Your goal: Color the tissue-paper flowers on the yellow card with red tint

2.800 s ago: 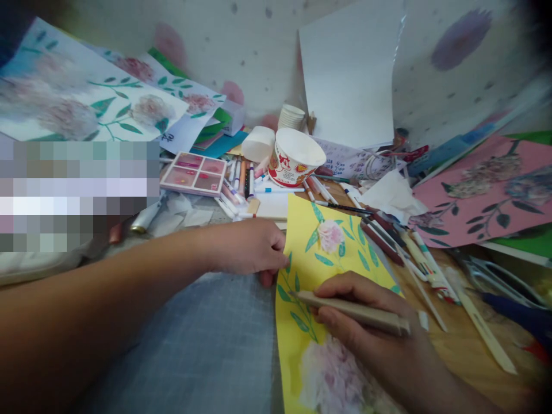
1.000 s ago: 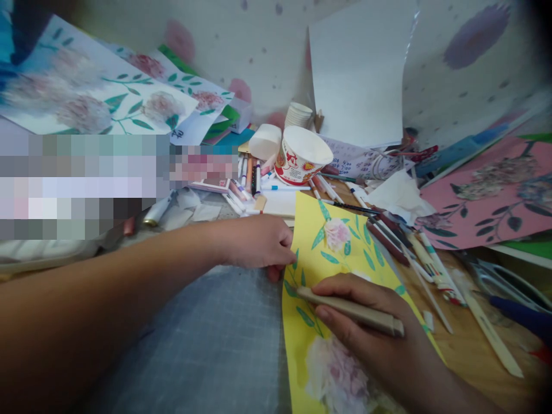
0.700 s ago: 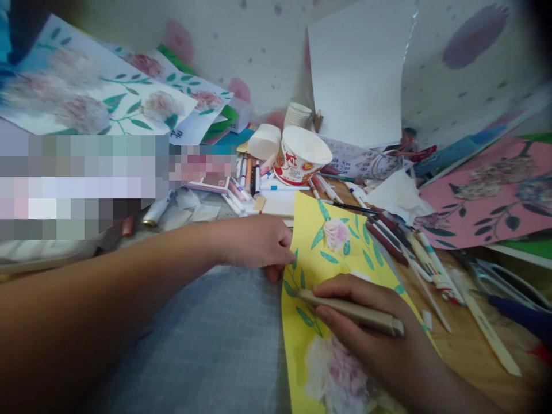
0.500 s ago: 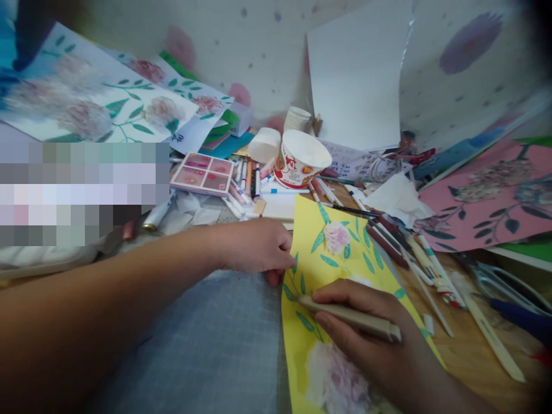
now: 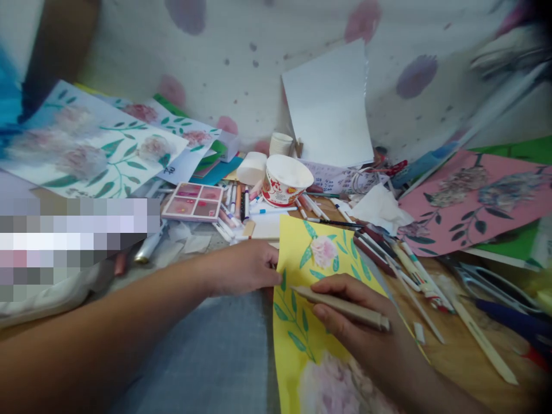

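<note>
Everything has slid lower in the frame. The yellow paper sheet painted with pink flowers (image 5: pixel 287 374) lies lower centre. The left hand (image 5: pixel 241 267), half-curled, touches its left edge; whether it grips, I cannot tell. The right hand (image 5: pixel 357 336) clasps a beige pen (image 5: pixel 345 307), tip on the sheet.

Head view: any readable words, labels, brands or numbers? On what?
No text is legible.
Red print on the paper cup: too blurred to read.
Handwriting on the white note sheet behind the cup: too small to read.
Dark mark on a white flower painting: illegible.
Beige pen in the right hand: no marking shows.
</note>
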Motion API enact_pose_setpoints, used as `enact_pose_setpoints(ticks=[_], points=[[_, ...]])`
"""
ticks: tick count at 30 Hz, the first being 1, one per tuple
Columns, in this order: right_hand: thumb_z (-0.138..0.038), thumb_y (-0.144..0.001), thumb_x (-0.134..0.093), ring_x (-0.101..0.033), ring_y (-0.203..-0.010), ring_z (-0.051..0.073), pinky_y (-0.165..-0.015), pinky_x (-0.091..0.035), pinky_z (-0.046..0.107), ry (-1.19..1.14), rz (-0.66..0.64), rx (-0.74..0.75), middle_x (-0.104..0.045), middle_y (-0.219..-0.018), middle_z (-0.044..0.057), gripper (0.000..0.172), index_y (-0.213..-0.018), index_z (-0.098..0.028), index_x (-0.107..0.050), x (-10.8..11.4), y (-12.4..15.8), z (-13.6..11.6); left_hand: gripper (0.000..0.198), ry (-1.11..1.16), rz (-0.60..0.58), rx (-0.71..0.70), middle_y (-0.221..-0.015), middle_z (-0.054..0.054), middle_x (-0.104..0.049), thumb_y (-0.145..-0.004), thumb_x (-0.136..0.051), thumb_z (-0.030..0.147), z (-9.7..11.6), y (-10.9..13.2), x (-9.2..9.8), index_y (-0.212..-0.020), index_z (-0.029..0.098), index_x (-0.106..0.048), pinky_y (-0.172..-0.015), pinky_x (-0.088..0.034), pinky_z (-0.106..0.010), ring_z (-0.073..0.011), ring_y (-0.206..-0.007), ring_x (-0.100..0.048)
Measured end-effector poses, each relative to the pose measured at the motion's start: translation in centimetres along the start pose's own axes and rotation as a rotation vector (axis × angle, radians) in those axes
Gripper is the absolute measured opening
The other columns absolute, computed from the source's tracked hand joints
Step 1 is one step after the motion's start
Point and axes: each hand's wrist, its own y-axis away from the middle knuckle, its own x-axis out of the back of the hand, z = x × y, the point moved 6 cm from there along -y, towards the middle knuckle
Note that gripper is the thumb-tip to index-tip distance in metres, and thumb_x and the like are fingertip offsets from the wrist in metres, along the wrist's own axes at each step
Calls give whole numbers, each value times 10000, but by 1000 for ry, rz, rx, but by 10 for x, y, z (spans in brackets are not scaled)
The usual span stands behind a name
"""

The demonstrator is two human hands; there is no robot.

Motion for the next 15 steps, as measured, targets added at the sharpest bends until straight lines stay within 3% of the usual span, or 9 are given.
enact_pose_setpoints(ticks=[3, 7, 15], points=[[-211, -764, -611, -626, -653, 125, -563, -492, 199, -30, -16, 14, -684, -747, 3, 74, -824, -208, -654, -2, -2, -1, 214, 40, 9, 5, -768, 30, -646, -789, -472, 110, 1, 2, -1, -822, 175, -672, -586, -397, -142, -94, -665, -556], [-172, -750, -618, -627, -642, 107, -586, -491, 184, -21, -50, 58, -684, -729, -15, 79, -809, -208, -656, -4, -1, -3, 167, 56, -2, 44, -548, 63, -450, -790, -486, 161, -3, 3, -3, -806, 151, -651, -402, -234, -168, -75, -443, -321], [-175, -757, -619, -641, -696, 116, -630, -498, 204, 7, -21, 65, -694, -784, -21, 118, -843, -243, -661, -3, -2, 2, 185, 14, -10, 77, -535, 45, -415, -811, -496, 287, -7, 1, -2, -810, 144, -612, -384, -223, -191, -95, -429, -315]])
